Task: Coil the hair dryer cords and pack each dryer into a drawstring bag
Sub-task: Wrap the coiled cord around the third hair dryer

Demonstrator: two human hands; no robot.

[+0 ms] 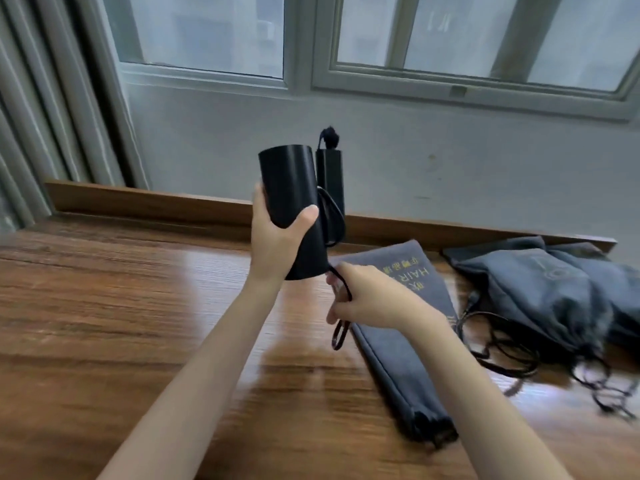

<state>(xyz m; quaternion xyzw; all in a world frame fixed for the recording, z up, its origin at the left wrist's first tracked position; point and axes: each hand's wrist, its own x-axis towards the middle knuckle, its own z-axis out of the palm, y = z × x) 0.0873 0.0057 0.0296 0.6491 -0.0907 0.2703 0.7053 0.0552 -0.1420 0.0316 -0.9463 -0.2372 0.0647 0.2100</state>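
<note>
above a glossy wooden table point(138, 306) under grey windows point(207, 32), left hand point(273, 244) grips a black hair dryer point(291, 178); right hand point(370, 299) pinches its cord point(339, 336).

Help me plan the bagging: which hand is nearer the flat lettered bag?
Right. The right hand is over the flat lettered bag, pinching the cord; the left hand holds the hair dryer raised, left of it.

Soft, flat daylight comes from the windows point(450, 36) along the top of the frame, hazy and slightly overexposed. It lays pale glare patches on the glossy wooden table point(138, 306), strongest at centre. Shadows are faint. Wide-angle distortion bends the edges, and the lower right corner is smeared with blur.
</note>
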